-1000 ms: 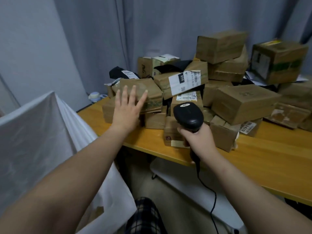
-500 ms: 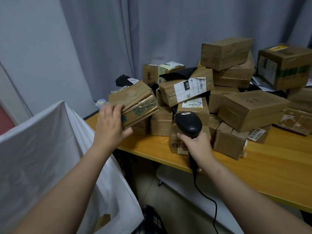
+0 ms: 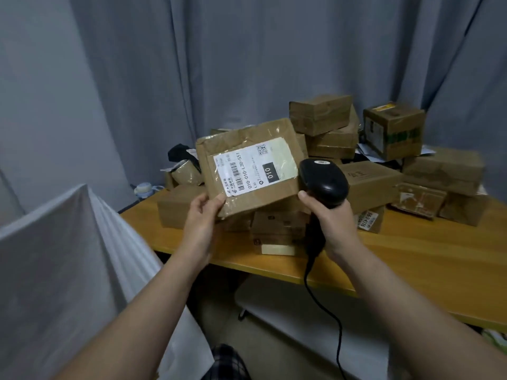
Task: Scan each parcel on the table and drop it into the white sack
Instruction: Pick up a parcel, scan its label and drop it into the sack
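My left hand grips the lower left corner of a flat brown cardboard parcel, held up above the table with its white shipping label and barcode facing me. My right hand holds a black corded barcode scanner right beside the parcel's right edge. The white sack stands open at my lower left, below and left of the parcel. Several more brown parcels are piled on the wooden table.
Grey curtains hang behind the table. A black soft parcel and a small pale container sit at the table's far left corner. The scanner's cable hangs down in front of the table edge. A white board lies under the table.
My left hand went from reaching to the pile to lifting a parcel, then turned it so its label faces me. My right hand raised the scanner next to it.
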A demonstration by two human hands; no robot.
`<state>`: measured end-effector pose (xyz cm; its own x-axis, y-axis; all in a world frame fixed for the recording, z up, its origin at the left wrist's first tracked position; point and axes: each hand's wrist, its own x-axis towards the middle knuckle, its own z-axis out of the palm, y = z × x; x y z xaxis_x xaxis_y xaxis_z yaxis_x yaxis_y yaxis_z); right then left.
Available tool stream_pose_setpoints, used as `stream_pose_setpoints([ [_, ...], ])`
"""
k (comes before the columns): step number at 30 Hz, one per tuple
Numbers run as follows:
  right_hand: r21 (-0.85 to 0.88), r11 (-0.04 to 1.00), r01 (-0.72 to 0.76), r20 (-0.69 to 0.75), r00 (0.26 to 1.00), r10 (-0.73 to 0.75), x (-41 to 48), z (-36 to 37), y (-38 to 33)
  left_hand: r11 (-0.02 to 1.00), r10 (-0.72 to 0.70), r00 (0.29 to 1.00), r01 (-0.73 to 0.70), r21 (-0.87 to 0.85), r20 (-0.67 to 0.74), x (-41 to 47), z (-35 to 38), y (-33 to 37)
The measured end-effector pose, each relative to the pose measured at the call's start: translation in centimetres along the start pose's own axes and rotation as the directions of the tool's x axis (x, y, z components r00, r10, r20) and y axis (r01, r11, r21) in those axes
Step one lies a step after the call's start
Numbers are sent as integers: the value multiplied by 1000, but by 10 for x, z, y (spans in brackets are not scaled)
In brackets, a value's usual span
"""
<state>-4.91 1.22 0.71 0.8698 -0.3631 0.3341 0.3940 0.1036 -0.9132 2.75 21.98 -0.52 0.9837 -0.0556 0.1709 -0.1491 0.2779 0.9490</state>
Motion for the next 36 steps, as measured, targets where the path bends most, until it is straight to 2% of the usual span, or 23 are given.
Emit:
stream_pose_setpoints([
  [2,39,998,43,-50,998,-41,-3,-14,-4,999,-36,997,36,-5,70,-2,12,-7],
  [4,61,997,50,-152,988,-40,-3,-28,-7,999,3,997,-7,52,75,-1,22,-11],
  [5,13,998,57,-201,978,-53,-2,-36,-7,995,42,997,-47,87,58,0,26,-9],
  [7,-193,978,73,-248,961,-121,2,-49,-11,980,119,992,-126,155,50,7,31,1],
  [10,-394,908,141,-178,958,-226,11,-60,-25,929,214,956,-263,259,203,22,42,25],
  [13,-314,930,191,-75,971,-225,16,-65,-45,905,263,893,-360,228,365,32,60,58],
  [15,-254,952,171,-30,982,-184,18,-75,-55,896,244,869,-372,244,431,40,68,76],
  [19,-280,955,100,17,995,-100,11,-97,-62,838,142,816,-400,370,560,45,74,91],
  [21,-251,963,101,114,991,-74,4,-100,-58,801,85,772,-429,417,630,41,82,89],
  [22,-229,969,93,148,987,-60,1,-100,-54,799,69,763,-428,422,642,38,87,86],
  [24,-158,985,67,153,987,-42,-6,-100,-47,846,97,794,-383,370,600,33,94,75],
  [27,-35,999,28,73,997,-25,-12,-100,-39,922,153,841,-311,233,518,30,101,57],
  [29,20,1000,21,12,1000,-21,-15,-98,-35,962,100,863,-211,174,495,27,106,45],
  [31,62,998,24,-35,999,-21,-16,-97,-33,971,-46,856,-83,225,514,19,106,33],
  [33,83,996,22,-74,997,-16,-16,-97,-32,931,-186,808,-37,363,560,12,101,20],
  [34,80,997,14,-96,995,-6,-14,-97,-32,912,-220,794,-40,409,567,10,97,16],
  [36,22,1000,4,-144,990,-1,-12,-94,-34,910,-204,815,-47,413,542,9,92,14],
])
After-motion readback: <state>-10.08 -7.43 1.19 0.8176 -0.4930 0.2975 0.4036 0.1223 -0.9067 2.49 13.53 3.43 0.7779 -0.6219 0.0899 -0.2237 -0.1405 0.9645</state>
